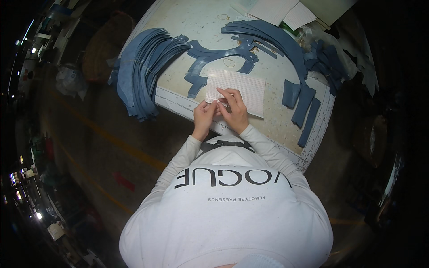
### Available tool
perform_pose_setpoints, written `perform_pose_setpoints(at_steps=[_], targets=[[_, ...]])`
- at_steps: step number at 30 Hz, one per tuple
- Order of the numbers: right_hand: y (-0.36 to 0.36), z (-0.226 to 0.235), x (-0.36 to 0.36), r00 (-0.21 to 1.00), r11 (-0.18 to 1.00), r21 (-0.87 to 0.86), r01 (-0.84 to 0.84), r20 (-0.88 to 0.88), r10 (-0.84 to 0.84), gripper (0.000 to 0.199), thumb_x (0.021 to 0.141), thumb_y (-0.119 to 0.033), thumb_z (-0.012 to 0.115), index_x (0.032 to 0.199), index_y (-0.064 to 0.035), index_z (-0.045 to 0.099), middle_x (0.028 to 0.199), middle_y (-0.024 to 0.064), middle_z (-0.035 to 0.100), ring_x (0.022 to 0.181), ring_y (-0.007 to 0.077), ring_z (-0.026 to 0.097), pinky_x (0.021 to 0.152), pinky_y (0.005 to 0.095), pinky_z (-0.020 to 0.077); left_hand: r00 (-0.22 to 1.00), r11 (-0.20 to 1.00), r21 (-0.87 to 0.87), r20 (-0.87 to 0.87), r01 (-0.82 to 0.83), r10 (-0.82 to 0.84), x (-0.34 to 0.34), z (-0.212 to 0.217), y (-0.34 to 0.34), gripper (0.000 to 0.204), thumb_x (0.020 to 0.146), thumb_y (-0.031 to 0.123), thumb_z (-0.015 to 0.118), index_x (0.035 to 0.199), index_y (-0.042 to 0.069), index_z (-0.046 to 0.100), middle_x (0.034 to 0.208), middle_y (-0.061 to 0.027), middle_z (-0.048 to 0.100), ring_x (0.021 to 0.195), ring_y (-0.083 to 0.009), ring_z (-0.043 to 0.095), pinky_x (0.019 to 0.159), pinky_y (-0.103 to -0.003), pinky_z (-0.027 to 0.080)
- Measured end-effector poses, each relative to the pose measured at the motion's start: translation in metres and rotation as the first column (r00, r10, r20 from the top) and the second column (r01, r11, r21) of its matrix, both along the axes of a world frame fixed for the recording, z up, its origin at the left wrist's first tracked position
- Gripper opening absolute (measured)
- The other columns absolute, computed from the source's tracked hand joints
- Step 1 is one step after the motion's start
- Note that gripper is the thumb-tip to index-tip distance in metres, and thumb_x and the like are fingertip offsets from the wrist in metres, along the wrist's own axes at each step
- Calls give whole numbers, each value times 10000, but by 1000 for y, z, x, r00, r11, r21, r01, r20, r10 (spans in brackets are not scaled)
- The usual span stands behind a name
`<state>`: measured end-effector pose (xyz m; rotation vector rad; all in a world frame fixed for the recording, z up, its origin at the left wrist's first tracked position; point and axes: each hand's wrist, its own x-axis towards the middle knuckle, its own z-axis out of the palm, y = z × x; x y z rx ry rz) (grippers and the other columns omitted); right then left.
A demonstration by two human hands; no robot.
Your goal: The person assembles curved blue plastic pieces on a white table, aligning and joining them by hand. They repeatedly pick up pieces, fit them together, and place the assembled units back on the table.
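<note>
A white sheet of small printed labels lies at the near edge of the table, in front of me. My left hand is closed in a pinch at the sheet's lower left corner. Over the same corner, my right hand has thumb and fingertips bent together, close to the left fingertips. Whatever is between the right fingertips is too small to make out. Just beyond the sheet, several curved blue cut pieces are spread on the tabletop.
A thick fanned stack of blue curved pieces hangs over the table's left edge. More blue strips and a curved stack lie on the right, by a clear plastic bag. Papers cover the far edge of the worn table.
</note>
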<state>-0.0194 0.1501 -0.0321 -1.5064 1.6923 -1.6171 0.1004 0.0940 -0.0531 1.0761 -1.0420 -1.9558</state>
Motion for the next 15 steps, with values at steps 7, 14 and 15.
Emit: perform_pose_setpoints(at_steps=[7,14,15], targets=[[2,3,-2,998,998,-1,57,40,-57,531,773,86,624,1270,-87,553,1157,107,478,838,190,660,726,291,556,999,1000,4,36,17,-17,0,2,0,188,951,130,563,1033,-36,598,937,-99,674,796,-149,673,728,-250,565],[-4,3,-3,994,995,-34,-92,-64,90,596,745,113,578,1294,-113,540,1295,159,440,944,245,621,756,331,539,994,996,-59,85,67,-61,2,-1,1,188,954,140,559,952,-26,647,863,-65,674,753,-112,649,674,-228,534],[-4,2,-4,993,996,-22,-87,-79,85,598,745,114,576,1296,-115,539,1296,158,438,937,246,622,758,332,539,996,995,-71,60,64,-60,2,0,1,191,954,142,560,946,-25,652,855,-60,673,748,-104,643,667,-225,528]])
